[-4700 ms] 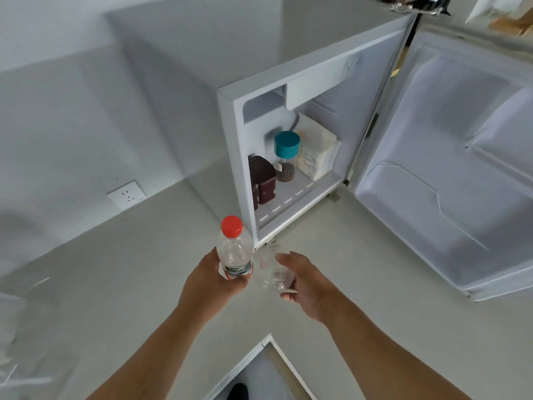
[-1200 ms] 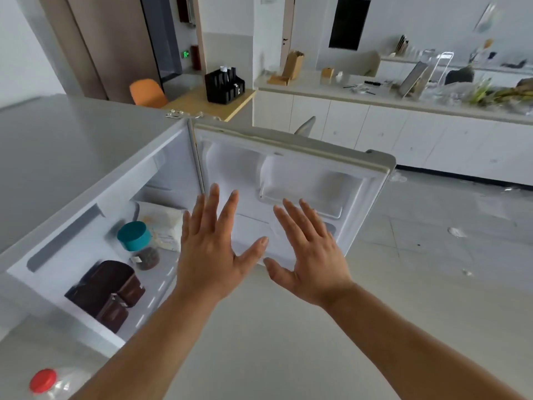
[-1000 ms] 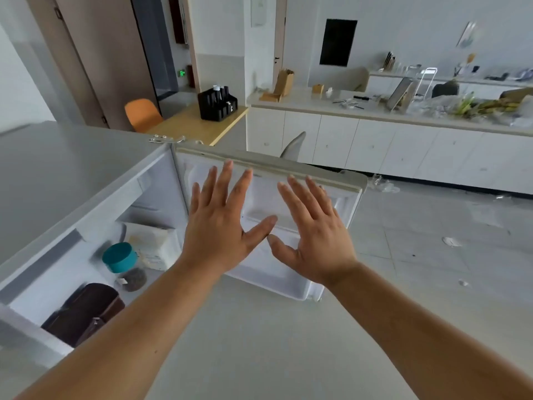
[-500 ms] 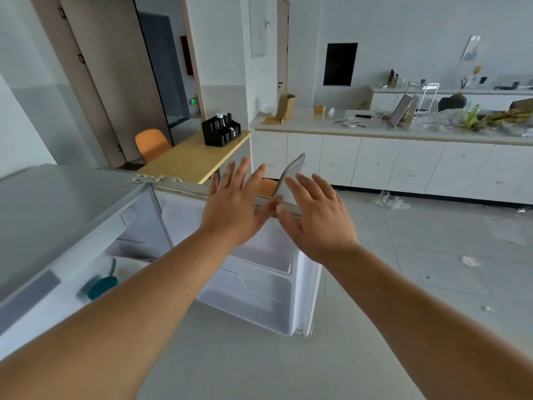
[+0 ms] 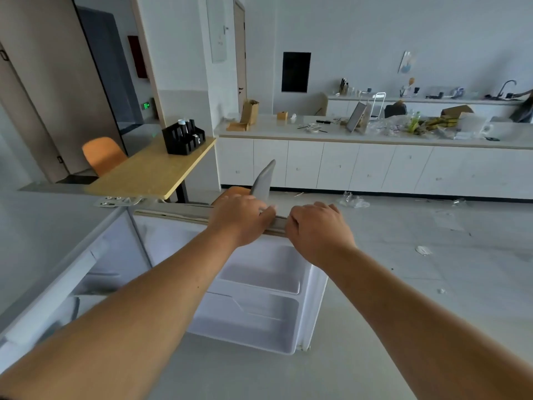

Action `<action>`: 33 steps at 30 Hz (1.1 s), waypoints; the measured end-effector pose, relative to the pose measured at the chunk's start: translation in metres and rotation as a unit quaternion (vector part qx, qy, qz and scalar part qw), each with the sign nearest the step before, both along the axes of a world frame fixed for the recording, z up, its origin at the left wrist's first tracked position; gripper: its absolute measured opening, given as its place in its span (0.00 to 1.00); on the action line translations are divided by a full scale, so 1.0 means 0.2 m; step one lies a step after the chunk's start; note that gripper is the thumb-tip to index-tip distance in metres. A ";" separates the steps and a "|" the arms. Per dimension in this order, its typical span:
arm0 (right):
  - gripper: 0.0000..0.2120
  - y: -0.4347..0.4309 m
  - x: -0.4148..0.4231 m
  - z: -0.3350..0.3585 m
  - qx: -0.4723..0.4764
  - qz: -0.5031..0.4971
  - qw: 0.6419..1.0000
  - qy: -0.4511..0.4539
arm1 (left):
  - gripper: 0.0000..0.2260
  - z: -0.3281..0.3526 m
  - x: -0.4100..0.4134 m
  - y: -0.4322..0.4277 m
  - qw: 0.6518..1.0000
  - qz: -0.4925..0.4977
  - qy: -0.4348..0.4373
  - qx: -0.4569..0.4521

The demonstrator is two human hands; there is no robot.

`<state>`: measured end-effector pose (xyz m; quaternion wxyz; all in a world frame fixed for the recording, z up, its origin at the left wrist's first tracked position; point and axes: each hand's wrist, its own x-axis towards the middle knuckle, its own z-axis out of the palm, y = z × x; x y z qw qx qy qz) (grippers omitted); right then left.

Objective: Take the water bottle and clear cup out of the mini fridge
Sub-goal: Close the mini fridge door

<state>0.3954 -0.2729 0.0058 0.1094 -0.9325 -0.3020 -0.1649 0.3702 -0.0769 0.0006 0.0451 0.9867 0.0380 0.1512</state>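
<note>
Both hands dropped from raised, spread-open onto fridge door (image 5: 259,298) top edge. Left hand (image 5: 240,219), right hand (image 5: 317,229): fingers curled over it, holding nothing else. Bottle, cup out of view. Bare floor (image 5: 432,284) right.

fridge door (image 5: 259,319): glossy white plastic | table (image 5: 150,171): matt wood | floor (image 5: 432,284): smooth grey

Two hands (image 5: 240,219) (image 5: 318,229), one fridge door (image 5: 259,284), two door shelves (image 5: 265,269) (image 5: 248,316), one table (image 5: 153,171).

head cam; faces forward, slightly down; close over fridge door (image 5: 259,307) (room beyond)
</note>
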 end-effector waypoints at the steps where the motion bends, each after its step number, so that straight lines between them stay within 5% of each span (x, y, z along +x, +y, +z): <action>1: 0.14 0.01 0.00 0.00 0.000 -0.003 1.000 -0.001 | 0.29 -0.01 0.01 0.00 1.000 0.005 0.000 0.000; 22: 0.15 -0.03 -0.17 0.02 -0.022 0.025 0.999 -0.019 | 0.24 -0.01 -0.12 -0.02 0.999 -0.016 -0.028 -0.001; 33: 0.16 -0.07 -0.37 0.07 -0.025 0.079 0.996 0.025 | 0.21 0.01 -0.28 -0.02 0.999 0.000 0.036 -0.031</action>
